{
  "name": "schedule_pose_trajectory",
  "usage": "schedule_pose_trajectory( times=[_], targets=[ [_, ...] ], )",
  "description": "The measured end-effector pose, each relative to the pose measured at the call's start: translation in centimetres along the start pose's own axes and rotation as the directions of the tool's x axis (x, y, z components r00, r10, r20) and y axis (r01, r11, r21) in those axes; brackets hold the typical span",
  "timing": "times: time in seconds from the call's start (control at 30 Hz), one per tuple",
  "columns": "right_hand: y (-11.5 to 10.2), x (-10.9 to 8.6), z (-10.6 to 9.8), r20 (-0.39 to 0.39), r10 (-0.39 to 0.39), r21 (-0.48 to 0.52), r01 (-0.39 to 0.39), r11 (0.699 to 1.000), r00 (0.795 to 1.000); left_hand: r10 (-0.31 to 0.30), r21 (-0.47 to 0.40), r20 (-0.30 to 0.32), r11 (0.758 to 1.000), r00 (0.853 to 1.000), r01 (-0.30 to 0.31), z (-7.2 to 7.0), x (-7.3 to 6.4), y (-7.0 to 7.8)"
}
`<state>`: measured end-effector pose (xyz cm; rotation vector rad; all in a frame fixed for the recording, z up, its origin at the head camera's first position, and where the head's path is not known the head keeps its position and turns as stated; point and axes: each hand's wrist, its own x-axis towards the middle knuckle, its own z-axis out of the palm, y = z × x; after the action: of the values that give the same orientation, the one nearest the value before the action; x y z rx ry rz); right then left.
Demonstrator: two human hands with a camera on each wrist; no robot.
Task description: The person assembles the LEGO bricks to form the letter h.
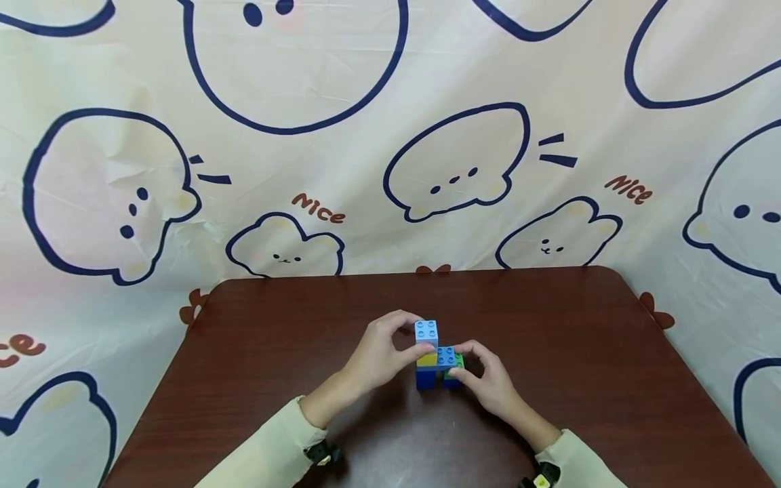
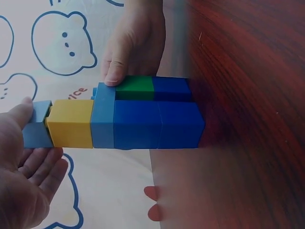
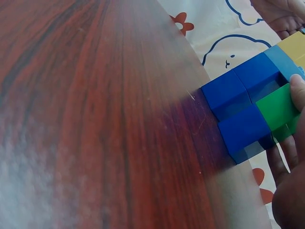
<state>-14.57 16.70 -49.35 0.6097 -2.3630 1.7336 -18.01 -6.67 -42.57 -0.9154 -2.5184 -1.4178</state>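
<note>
A small structure of toy building bricks stands on the table. One column has two dark blue bricks (image 2: 159, 125) at its foot, a medium blue brick (image 1: 446, 356) across them, then a yellow brick (image 2: 71, 123) and a light blue brick (image 1: 426, 331) on top. A slightly uneven seam shows between light blue and yellow. Beside it, under the medium blue overhang, a green brick (image 3: 279, 109) sits on another dark blue brick (image 3: 244, 131). My left hand (image 1: 386, 349) pinches the light blue brick between thumb and fingers. My right hand (image 1: 491, 383) grips the structure's right side at the green brick.
The dark brown tabletop (image 1: 256, 407) spreads around the structure, with its far edge beyond the hands. A pale cloth (image 1: 354, 169) printed with cartoon figures hangs behind and at both sides. Dark straps circle both wrists.
</note>
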Motion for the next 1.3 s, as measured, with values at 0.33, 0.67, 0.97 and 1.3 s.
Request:
schedule_pose_trajectory(
  times=[0.33,0.67,0.97,1.3],
  targets=[
    [0.0,-0.1,-0.2,0.005,0.005,-0.002,-0.005,1.0,1.0,-0.04,-0.001,0.048,0.999,0.998,0.04,-0.2,0.3,0.4],
    [1.4,-0.2,0.2,-0.005,0.042,-0.015,-0.042,0.999,0.999,-0.053,-0.051,0.045,0.997,0.998,0.055,-0.1,0.2,0.3],
    [0.2,-0.1,-0.1,-0.003,0.006,-0.003,-0.006,1.0,1.0,-0.014,-0.025,0.016,1.0,1.0,0.014,0.2,-0.1,0.2],
    [0.2,0.0,-0.1,0.013,-0.007,0.011,0.007,1.0,1.0,-0.035,-0.003,-0.032,0.999,0.999,0.035,0.7,-0.6,0.7]
  ],
)
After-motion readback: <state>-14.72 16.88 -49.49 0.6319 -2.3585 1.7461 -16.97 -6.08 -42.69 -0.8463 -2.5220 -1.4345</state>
